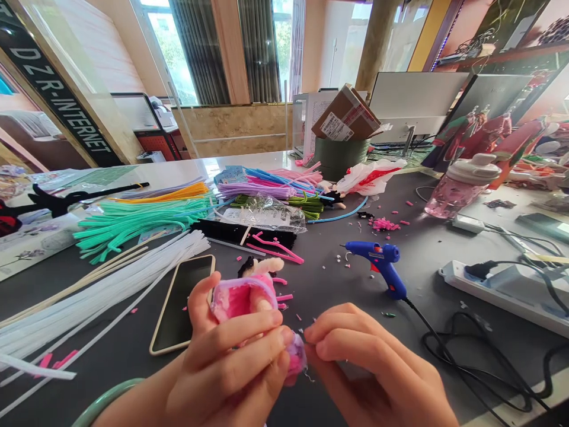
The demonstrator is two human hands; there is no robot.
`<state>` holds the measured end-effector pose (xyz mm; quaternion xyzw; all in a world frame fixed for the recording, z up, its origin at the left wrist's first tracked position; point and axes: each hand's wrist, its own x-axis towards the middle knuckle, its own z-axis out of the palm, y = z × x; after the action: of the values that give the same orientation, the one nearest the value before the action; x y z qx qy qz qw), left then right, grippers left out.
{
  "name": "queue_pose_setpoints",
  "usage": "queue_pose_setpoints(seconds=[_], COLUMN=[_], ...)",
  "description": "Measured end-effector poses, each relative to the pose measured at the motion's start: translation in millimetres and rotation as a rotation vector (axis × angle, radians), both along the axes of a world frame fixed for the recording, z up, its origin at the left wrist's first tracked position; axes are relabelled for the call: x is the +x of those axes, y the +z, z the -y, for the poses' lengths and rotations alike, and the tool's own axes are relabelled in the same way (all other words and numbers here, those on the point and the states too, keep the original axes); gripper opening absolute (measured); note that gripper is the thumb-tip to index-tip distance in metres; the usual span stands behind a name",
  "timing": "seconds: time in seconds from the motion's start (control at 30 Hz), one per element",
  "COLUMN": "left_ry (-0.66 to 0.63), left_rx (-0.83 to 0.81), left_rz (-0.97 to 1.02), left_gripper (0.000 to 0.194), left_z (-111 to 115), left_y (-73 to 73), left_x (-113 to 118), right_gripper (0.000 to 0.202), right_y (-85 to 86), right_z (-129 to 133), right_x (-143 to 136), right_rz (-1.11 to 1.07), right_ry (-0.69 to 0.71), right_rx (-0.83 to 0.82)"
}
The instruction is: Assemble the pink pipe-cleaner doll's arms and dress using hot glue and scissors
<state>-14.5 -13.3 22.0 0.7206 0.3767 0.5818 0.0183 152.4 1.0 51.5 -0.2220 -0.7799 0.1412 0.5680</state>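
My left hand (235, 356) is wrapped round a pink and lilac pipe-cleaner figure (243, 292), whose hollow, cup-like pink part faces up. A cream fuzzy piece and a black tuft show just beyond it; whether they are joined to it I cannot tell. The figure's lower lilac and pink end (297, 354) pokes out past my left fingertips. Close to that end, my right hand (368, 356) is pinched, thumb against fingers, with whatever is between them too small to make out. Thin whitish strands hang at the lilac edge.
A blue hot glue gun (377, 261) lies on the right, its cord running to a power strip (498, 290). A phone (182, 302) rests by my left hand. Bundles of white (115, 290) and green pipe cleaners (146, 216) spread left. Pink clippings (384, 224) and a bottle (462, 187) stand farther back.
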Motion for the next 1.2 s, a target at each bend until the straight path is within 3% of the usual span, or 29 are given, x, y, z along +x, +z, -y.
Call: queue_pose_setpoints(seconds=[0.03, 0.1, 0.3, 0.57, 0.7, 0.83, 1.2], left_ry=[0.059, 0.148, 0.107, 0.098, 0.113, 0.107, 0.006], left_rx=[0.138, 0.240, 0.223, 0.207, 0.200, 0.341, 0.424], left_rz=[-0.019, -0.048, -0.092, -0.087, -0.091, -0.135, -0.214], left_gripper=[0.029, 0.032, 0.036, 0.034, 0.035, 0.027, 0.035], left_z=[-0.9, -3.0, -4.6, 5.1, 3.1, -2.8, -11.6], left_y=[2.5, 7.7, 11.1, 4.9, 0.8, -4.1, -8.7], left_x=[2.5, 5.9, 6.5, 2.9, 2.6, -1.9, -11.2], right_gripper=[0.024, 0.031, 0.035, 0.031, 0.031, 0.030, 0.032], right_y=[0.1, 0.7, 2.6, -2.9, -1.5, 0.0, -2.2], right_z=[-1.0, -2.4, -6.3, -8.5, -9.1, -9.5, -8.3], right_x=[-0.7, -0.9, -0.5, -5.5, -4.8, -2.8, -0.9], right_rz=[-0.008, -0.022, -0.072, -0.201, -0.205, -0.181, -0.097], right_ry=[0.026, 0.089, 0.181, 0.255, 0.281, 0.271, 0.277], right_rx=[-0.020, -0.053, -0.098, -0.299, -0.264, -0.205, -0.149])
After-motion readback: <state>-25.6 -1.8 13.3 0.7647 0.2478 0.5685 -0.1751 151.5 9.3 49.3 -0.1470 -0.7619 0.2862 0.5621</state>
